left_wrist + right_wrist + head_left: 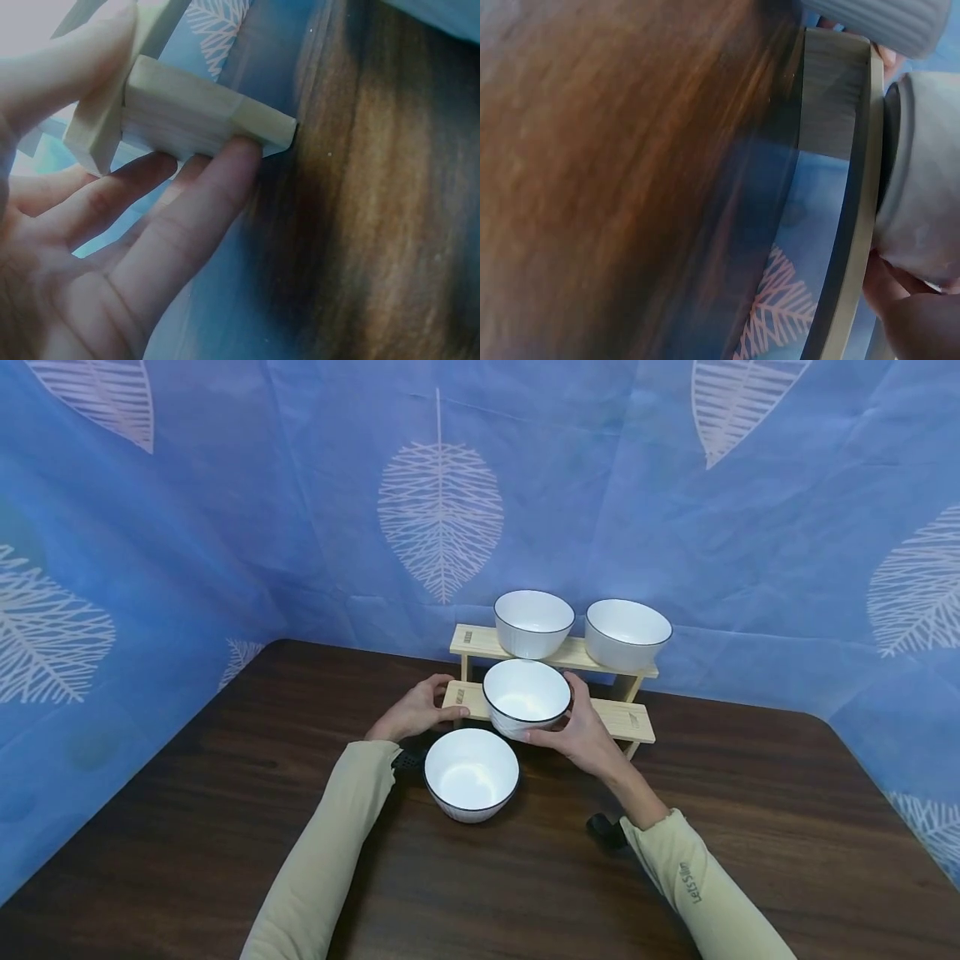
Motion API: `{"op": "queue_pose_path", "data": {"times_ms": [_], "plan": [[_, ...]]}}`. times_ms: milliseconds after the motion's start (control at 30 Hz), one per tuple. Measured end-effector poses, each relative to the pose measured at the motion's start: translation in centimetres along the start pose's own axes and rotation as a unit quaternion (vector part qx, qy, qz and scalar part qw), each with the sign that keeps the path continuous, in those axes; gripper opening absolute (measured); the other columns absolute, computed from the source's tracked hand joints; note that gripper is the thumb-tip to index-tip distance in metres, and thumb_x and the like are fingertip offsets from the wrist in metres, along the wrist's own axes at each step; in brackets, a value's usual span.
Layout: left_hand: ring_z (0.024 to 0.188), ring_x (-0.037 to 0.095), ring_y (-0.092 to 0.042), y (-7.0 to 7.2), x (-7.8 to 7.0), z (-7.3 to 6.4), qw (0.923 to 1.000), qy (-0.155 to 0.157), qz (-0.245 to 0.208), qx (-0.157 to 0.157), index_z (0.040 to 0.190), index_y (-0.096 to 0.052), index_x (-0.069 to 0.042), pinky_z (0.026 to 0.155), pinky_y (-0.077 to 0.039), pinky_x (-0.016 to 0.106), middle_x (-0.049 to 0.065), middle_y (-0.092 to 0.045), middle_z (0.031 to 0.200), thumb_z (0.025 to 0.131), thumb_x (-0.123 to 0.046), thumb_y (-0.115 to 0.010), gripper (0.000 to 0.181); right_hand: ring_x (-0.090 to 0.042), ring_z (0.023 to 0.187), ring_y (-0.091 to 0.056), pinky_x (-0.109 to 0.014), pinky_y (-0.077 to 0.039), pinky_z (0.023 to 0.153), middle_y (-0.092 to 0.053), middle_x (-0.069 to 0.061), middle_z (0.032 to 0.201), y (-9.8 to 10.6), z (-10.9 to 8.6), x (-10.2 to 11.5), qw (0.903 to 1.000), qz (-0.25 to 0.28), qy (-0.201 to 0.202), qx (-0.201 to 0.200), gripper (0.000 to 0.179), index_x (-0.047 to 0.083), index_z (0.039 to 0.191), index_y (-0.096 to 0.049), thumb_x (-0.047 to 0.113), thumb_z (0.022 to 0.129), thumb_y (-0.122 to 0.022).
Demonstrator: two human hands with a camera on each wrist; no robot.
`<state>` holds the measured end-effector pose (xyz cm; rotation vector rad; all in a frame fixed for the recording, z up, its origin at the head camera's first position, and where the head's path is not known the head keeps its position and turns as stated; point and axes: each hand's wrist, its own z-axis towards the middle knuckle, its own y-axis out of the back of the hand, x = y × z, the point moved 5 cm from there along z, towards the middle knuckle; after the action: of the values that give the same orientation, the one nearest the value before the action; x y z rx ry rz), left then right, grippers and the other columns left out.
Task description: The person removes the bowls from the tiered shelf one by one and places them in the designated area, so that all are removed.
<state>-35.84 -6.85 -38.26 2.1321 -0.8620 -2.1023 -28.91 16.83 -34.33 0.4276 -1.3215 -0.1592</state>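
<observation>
A white bowl with a dark rim (527,690) is on the lower board of a two-level wooden rack (626,718). My right hand (581,737) holds this bowl by its right side, thumb at the front. In the right wrist view the bowl's base touches the board, and only part of that hand shows. At the rack's left end, my left hand (420,706) grips the lower board. The left wrist view has the thumb over the board and the fingers against the wooden leg (195,112). Another white bowl (471,772) stands on the table before the rack.
Two more white bowls, one at left (534,622) and one at right (628,633), sit on the rack's upper board. The dark wooden table (225,827) ends at a blue leaf-patterned cloth (315,510) behind the rack.
</observation>
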Motion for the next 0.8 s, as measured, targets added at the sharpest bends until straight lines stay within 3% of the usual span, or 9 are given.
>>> {"op": "queue_pose_path", "data": {"times_ms": [200, 500, 800], "plan": [[0.110, 0.034, -0.066, -0.12, 0.15, -0.09, 1.0000, 0.000, 0.001, -0.004, 0.156, -0.024, 0.004, 0.086, -0.059, 0.040, 0.027, -0.050, 0.142, 0.096, -0.010, -0.073, 0.079, -0.039, 0.140, -0.035, -0.054, -0.028, 0.116, -0.030, -0.025, 0.154, -0.33, 0.30, 0.03, 0.9996, -0.010, 0.008, -0.026, 0.110, 0.000, 0.156, -0.008, 0.011, 0.078, -0.085], [0.106, 0.031, -0.067, -0.49, 0.44, -0.10, 0.9999, 0.002, 0.012, 0.001, 0.154, -0.027, 0.005, 0.084, -0.060, 0.039, 0.028, -0.052, 0.138, 0.095, -0.011, -0.073, 0.076, -0.040, 0.138, -0.038, -0.055, -0.031, 0.114, -0.034, -0.025, 0.152, -0.77, -0.01, -0.30, 0.9991, -0.017, -0.022, -0.031, 0.111, 0.001, 0.156, -0.011, 0.014, 0.077, -0.087], [0.107, 0.033, -0.067, -0.16, 0.14, 0.09, 0.9998, -0.005, 0.016, -0.007, 0.155, -0.026, 0.004, 0.084, -0.059, 0.040, 0.027, -0.051, 0.140, 0.096, -0.012, -0.072, 0.076, -0.036, 0.131, -0.048, -0.054, -0.040, 0.107, -0.049, -0.019, 0.144, -0.35, 0.23, 0.49, 0.9969, -0.054, 0.020, -0.053, 0.098, 0.004, 0.152, -0.034, 0.018, 0.074, -0.091]]}}
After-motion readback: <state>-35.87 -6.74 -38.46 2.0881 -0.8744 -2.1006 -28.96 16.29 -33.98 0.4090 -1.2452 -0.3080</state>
